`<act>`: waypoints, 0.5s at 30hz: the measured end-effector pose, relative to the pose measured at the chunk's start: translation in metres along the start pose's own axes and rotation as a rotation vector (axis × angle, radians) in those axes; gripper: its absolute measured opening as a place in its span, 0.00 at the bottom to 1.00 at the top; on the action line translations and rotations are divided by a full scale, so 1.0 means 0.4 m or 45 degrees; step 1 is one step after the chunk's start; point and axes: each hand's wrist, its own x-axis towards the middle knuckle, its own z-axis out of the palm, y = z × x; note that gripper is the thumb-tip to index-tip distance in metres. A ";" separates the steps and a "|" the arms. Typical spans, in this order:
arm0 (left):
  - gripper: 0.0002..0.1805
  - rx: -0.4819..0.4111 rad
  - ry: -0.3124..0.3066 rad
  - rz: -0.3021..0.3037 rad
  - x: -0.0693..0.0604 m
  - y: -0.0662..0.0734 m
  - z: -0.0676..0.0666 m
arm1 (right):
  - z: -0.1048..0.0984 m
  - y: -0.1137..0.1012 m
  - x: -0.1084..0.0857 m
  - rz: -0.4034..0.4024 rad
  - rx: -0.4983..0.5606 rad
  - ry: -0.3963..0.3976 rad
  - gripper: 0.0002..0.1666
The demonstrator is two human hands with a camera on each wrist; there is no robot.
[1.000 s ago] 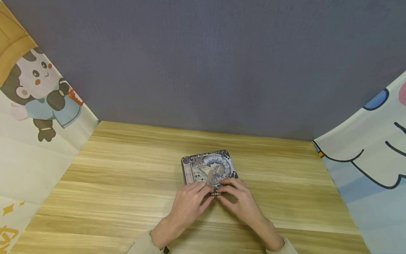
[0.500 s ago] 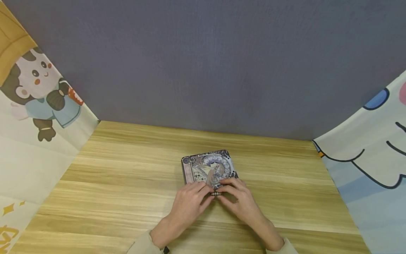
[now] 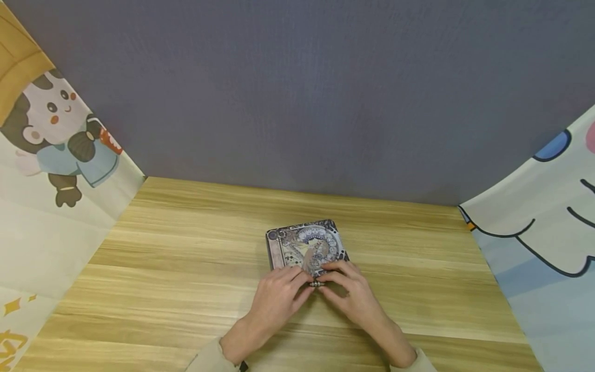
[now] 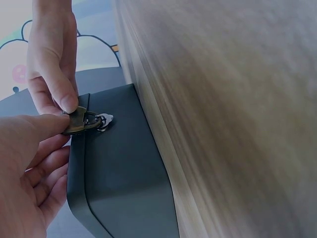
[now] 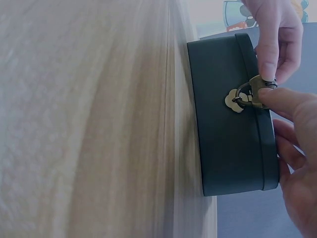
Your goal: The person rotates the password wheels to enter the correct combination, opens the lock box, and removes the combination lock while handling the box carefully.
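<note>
A dark box (image 3: 309, 245) with an ornate printed lid stands on the table. Its plain dark-green front (image 4: 126, 158) carries a pale metal clasp plate (image 5: 234, 100). Hooked through the clasp is a small bronze padlock (image 5: 257, 91), its body raised against the lid edge. My left hand (image 3: 279, 294) pinches one side of the padlock between thumb and fingers. From the other side my right hand (image 3: 352, 293) pinches it too, thumb on the front. Some curled fingers rest by the lid. Whether the shackle is latched cannot be made out.
A wood-grain table (image 3: 186, 268) surrounds the box. Behind it rises a grey-blue panel (image 3: 297, 93). Cloths printed with cartoon figures hang at the left (image 3: 56, 232) and right (image 3: 548, 222).
</note>
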 end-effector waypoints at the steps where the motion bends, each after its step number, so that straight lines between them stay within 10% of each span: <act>1: 0.10 -0.001 -0.001 0.001 0.000 0.000 0.000 | 0.000 0.000 0.000 0.000 0.000 0.000 0.18; 15: 0.10 -0.002 0.005 0.005 0.001 0.001 0.001 | 0.000 0.001 0.000 -0.007 0.009 0.001 0.18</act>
